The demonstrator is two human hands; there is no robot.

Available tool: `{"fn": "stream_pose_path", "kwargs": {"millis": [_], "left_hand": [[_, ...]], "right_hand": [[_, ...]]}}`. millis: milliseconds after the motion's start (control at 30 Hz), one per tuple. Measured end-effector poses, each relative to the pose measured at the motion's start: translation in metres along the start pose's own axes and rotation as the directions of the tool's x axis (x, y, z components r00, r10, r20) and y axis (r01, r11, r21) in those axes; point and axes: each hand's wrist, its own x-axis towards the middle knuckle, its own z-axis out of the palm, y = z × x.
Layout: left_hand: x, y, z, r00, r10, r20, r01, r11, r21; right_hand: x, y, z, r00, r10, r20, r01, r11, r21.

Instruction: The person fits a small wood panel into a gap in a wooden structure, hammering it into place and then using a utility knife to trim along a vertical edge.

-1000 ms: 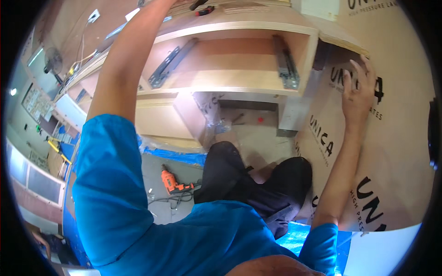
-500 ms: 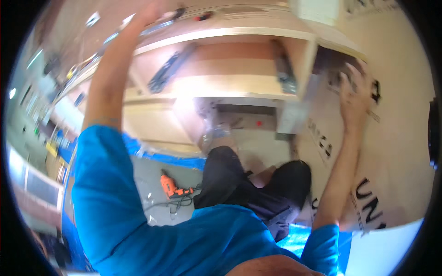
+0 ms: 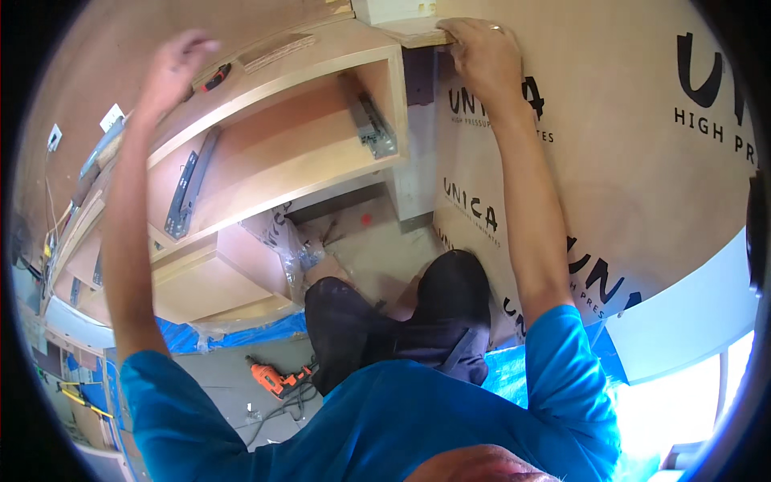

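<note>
Above the wooden cabinet (image 3: 281, 92) on the left, my left hand (image 3: 175, 68) is raised with bent fingers. Motion smears it, and whether anything small lies between the fingers cannot be made out. A red-and-black tool (image 3: 215, 78) lies on the cabinet top just right of that hand. My right hand (image 3: 486, 56) is closed over the right end of a narrow wooden board (image 3: 414, 34) beside the cabinet's far right corner, fingertips bent over its edge. Next to this hand stands a large tan panel (image 3: 594, 177) with black printing.
Metal drawer slides (image 3: 191, 183) are fixed inside the cabinet's open bay. Thin wooden strips (image 3: 277, 52) lie on its top. An orange corded drill (image 3: 277, 377) rests on the grey floor by my knees (image 3: 333, 309). Blue sheeting (image 3: 241, 333) runs below the cabinet.
My view has swung to the right. My right hand, spread before the panel earlier, is now on the board's end. My left hand has come away from things on the cabinet top.
</note>
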Motion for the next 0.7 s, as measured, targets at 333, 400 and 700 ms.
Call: {"fn": "stream_pose_path", "kwargs": {"millis": [333, 400, 700], "left_hand": [[-0.063, 0.103, 0.062, 0.971, 0.234, -0.046, -0.184, 0.859, 0.478], [-0.064, 0.104, 0.061, 0.959, 0.272, -0.080, -0.201, 0.852, 0.483], [-0.060, 0.107, 0.066, 0.963, 0.252, -0.095, -0.187, 0.880, 0.437]], "right_hand": [[0.019, -0.021, -0.009, 0.990, 0.041, -0.138, -0.049, 0.997, -0.055], [-0.024, -0.035, -0.003, 0.951, 0.085, -0.299, -0.058, 0.993, 0.100], [0.039, -0.059, -0.115, 0.732, 0.018, -0.681, -0.197, 0.963, -0.186]]}}
